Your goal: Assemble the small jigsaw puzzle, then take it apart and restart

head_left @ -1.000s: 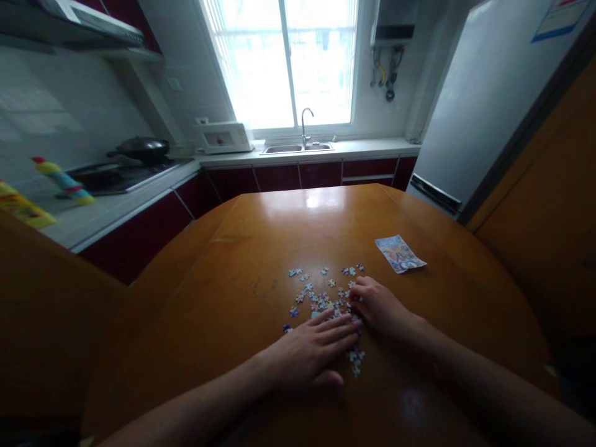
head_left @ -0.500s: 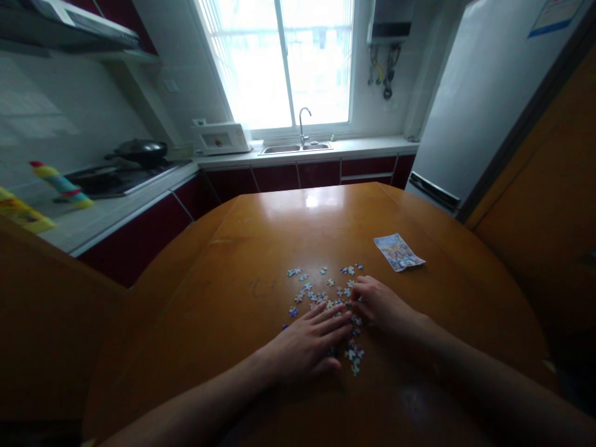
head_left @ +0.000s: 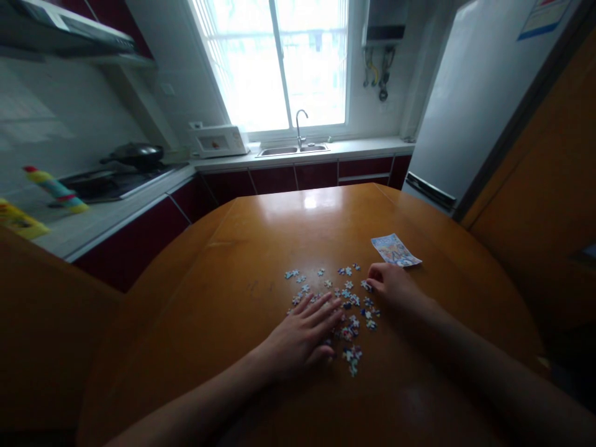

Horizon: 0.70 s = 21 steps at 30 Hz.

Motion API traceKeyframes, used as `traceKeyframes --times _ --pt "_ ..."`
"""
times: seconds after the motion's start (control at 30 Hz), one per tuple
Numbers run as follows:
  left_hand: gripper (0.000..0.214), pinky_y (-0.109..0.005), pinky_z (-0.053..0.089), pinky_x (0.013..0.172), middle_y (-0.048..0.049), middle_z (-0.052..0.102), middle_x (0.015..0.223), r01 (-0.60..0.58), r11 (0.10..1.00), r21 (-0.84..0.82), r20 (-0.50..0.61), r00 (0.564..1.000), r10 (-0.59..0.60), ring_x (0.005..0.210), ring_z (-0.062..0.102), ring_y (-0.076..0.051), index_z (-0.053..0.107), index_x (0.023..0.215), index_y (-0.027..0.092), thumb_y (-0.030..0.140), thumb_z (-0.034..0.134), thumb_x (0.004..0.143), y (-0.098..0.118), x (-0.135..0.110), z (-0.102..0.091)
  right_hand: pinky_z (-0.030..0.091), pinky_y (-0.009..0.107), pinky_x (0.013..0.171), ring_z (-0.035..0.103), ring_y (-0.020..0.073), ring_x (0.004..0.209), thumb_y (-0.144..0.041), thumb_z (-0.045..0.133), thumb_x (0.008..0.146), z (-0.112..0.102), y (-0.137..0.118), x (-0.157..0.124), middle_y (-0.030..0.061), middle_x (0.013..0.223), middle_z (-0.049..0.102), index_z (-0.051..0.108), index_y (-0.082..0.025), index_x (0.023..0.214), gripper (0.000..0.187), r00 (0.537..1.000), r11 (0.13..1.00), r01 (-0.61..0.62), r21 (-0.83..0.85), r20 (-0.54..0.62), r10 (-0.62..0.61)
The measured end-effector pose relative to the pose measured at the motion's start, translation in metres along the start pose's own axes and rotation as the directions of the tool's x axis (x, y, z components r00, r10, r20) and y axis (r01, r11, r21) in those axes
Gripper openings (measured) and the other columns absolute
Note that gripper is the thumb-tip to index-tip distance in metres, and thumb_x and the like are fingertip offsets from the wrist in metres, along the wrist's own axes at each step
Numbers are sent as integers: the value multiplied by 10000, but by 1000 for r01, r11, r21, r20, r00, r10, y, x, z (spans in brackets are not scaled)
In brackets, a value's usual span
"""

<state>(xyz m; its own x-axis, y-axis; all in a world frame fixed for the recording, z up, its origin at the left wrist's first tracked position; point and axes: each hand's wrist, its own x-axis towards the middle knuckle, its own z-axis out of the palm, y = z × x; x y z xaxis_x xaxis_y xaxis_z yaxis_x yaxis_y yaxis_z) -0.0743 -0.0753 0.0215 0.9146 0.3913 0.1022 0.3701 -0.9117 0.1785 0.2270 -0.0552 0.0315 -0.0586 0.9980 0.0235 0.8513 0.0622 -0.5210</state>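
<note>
Small jigsaw puzzle pieces [head_left: 346, 329] lie in a loose scatter on the wooden table [head_left: 223, 347]. My left hand [head_left: 302, 332] rests palm down over the left part of the scatter, fingers stretched and slightly spread, hiding the pieces beneath. To the right of the pile, my right hand [head_left: 390, 282] has its fingers curled together, with a puzzle piece [head_left: 365, 285] at the fingertips. Just beyond that hand lies a creased sheet of paper [head_left: 395, 249] with a colourful printed picture.
Across the room, a sink [head_left: 279, 151] with a tap and a white microwave [head_left: 220, 141] are on the counter below the window. A wok [head_left: 137, 154] sits on the stove at left, near a yellow-and-blue bottle [head_left: 58, 191]. A refrigerator [head_left: 454, 105] stands at right.
My right hand has moved right and slightly away from me, apart from my left hand, and a puzzle piece shows at its fingertips. My left hand has slid a little left, uncovering more pieces.
</note>
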Motion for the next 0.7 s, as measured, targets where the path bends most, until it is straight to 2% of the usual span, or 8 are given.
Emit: traceKeyframes --times 0.13,0.23,0.33,0.47,0.57,0.7 --pt "639 -508 199 1275 -69 274 1657 143 986 82 -105 985 -134 1555 189 -253 202 1620 239 493 386 1063 -9 -2 2 451 275 727 616 179 804 -218 734 841 8 -9 -7 55 899 670 730 -186 858 37 966 967 236 91 80 -244" --pt "580 -517 241 1263 -82 329 1637 206 975 88 -137 972 -193 1542 240 -258 307 1587 221 469 383 1069 -13 -2 5 465 288 772 610 196 865 -198 759 809 14 -14 -11 62 939 661 725 -183 878 78 943 951 297 92 128 -307" --pt "546 -540 254 1256 -81 351 1629 225 972 67 -138 967 -215 1539 250 -269 364 1561 215 453 387 1070 -15 -3 6 464 277 755 605 189 850 -134 726 798 15 -14 -12 57 925 664 705 -173 853 71 935 937 327 120 103 -339" --pt "503 -556 263 1251 -71 384 1615 233 972 32 -158 961 -225 1531 274 -277 424 1529 235 427 411 1065 -15 -3 6 447 256 677 617 165 732 -56 622 782 12 -7 -7 38 817 697 722 -168 798 152 954 946 259 196 102 -282" --pt "474 -566 273 1244 -72 425 1592 242 970 6 -183 954 -237 1520 299 -278 459 1507 239 403 419 1064 -15 -3 5 452 264 658 642 173 697 -108 595 823 11 0 -2 40 768 732 747 -163 816 162 971 950 179 258 107 -212" --pt "438 -564 285 1240 -73 470 1560 254 967 -4 -203 947 -250 1498 341 -278 514 1461 235 388 424 1061 -14 -1 5 467 274 667 659 181 706 -177 653 825 13 4 3 47 784 746 742 -151 929 139 994 948 101 301 4 -107"
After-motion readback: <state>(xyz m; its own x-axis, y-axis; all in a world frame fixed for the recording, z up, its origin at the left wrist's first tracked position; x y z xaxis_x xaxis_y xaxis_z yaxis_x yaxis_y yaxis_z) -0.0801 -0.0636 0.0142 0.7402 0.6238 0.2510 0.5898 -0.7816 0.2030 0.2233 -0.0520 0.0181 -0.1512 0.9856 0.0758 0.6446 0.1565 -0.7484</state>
